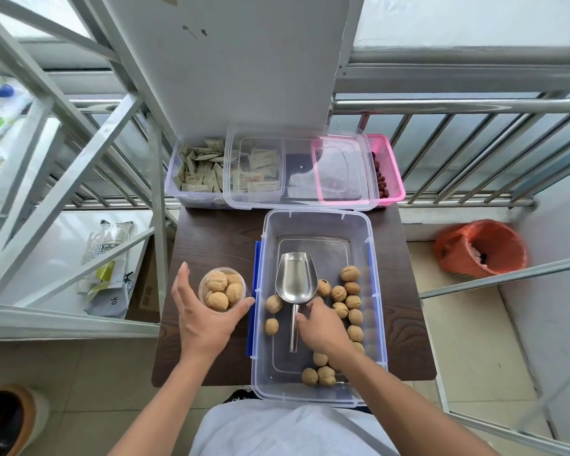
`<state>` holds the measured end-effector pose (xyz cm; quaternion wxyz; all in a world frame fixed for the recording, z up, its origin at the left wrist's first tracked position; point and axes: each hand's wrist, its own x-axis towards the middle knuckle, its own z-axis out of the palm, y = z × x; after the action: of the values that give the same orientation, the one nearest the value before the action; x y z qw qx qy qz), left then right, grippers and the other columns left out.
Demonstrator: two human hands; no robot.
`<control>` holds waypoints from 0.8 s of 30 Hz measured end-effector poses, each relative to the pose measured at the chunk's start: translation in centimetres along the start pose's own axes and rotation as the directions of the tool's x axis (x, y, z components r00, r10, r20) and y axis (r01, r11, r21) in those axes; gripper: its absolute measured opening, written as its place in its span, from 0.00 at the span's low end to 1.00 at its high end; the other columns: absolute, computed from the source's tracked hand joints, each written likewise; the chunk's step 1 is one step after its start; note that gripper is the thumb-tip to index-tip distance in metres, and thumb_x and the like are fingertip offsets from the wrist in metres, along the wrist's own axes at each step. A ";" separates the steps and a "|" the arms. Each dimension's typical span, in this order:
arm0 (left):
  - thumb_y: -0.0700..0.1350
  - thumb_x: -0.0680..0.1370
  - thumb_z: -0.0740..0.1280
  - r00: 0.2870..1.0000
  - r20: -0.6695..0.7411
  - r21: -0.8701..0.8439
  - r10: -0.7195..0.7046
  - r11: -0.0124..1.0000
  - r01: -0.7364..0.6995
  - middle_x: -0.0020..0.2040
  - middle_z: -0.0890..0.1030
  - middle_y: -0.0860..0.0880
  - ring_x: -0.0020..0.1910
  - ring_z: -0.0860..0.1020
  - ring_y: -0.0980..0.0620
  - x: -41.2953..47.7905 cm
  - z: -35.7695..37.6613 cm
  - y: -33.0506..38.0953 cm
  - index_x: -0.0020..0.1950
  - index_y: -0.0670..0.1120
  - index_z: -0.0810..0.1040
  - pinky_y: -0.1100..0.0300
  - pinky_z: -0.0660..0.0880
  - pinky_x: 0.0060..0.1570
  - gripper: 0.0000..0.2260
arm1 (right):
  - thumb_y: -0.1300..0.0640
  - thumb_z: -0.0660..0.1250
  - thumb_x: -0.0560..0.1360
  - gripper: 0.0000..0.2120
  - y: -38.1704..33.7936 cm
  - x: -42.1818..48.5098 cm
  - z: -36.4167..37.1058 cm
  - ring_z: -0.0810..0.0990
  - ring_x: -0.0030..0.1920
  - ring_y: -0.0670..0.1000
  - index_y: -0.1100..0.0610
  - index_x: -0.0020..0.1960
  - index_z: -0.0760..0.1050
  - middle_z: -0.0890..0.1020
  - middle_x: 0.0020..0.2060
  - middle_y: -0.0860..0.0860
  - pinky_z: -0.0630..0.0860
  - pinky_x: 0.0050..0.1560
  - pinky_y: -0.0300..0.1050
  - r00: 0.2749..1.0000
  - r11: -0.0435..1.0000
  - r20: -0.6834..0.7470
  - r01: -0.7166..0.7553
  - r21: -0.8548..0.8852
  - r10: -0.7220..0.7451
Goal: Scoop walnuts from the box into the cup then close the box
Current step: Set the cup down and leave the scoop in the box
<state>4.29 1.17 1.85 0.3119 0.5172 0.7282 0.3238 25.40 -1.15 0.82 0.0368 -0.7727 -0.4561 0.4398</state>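
My left hand (pixel 202 319) curls around cup (pixel 222 288), thumb and fingers spread along its sides; cup full of walnuts, on counter (pixel 211 238). My right hand (pixel 321 327) inside open box (pixel 320 222), fingers resting on scoop (pixel 296 281) handle, grip loose. Scoop bowl empty, pointing away from me. Loose walnuts (pixel 351 302) lie right of and behind right hand, two more between hands. Lid (pixel 297 169) well beyond both hands, over far containers.

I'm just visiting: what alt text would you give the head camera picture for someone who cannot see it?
Seen from above, a person's left hand cups a walnut-filled cup on a dark table, while the right hand touches the handle of an empty metal scoop lying in an open clear box among loose walnuts. The box's lid rests behind.
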 end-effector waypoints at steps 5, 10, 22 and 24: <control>0.46 0.73 0.79 0.953 -0.158 0.154 0.258 0.960 -0.235 0.71 0.71 0.41 0.74 0.67 0.42 2.0 -0.4 5.5 0.71 0.41 0.72 0.44 0.66 0.74 0.30 | 0.51 0.58 0.78 0.13 -0.5 0.6 -2.6 0.80 0.51 0.60 0.59 0.55 0.71 0.81 0.48 0.56 0.75 0.46 0.51 0.994 0.994 -0.082 0.061 -0.090 -0.069; 0.51 0.81 0.69 0.987 0.151 0.147 0.051 0.986 -0.073 0.70 0.75 0.45 0.68 0.74 0.46 7.3 1.5 11.2 0.72 0.46 0.74 0.56 0.68 0.65 0.21 | 0.50 0.59 0.76 0.13 -2.0 1.2 -4.7 0.80 0.49 0.61 0.58 0.53 0.72 0.83 0.48 0.57 0.78 0.49 0.54 0.984 0.991 -0.149 0.078 -0.110 -0.094; 0.45 0.85 0.64 0.784 0.450 -0.296 -0.427 0.757 0.582 0.72 0.73 0.46 0.67 0.72 0.47 16.5 8.2 10.8 0.78 0.46 0.69 0.54 0.71 0.63 0.21 | 0.48 0.59 0.78 0.13 -3.1 2.7 -6.8 0.82 0.48 0.57 0.56 0.54 0.74 0.85 0.44 0.54 0.78 0.49 0.51 0.985 0.995 -0.140 0.093 -0.042 -0.098; 0.41 0.85 0.64 0.792 0.412 -0.410 -0.450 0.684 0.603 0.56 0.80 0.47 0.58 0.76 0.48 16.7 8.5 11.0 0.74 0.42 0.73 0.60 0.75 0.54 0.17 | 0.49 0.59 0.78 0.13 -3.3 3.0 -7.2 0.81 0.49 0.58 0.56 0.53 0.75 0.85 0.44 0.55 0.77 0.49 0.51 0.983 0.994 -0.150 0.104 -0.045 -0.109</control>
<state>12.57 21.22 3.48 0.6192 0.2185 0.6791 0.3281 28.90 5.45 4.75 0.0806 -0.7792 -0.5008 0.3683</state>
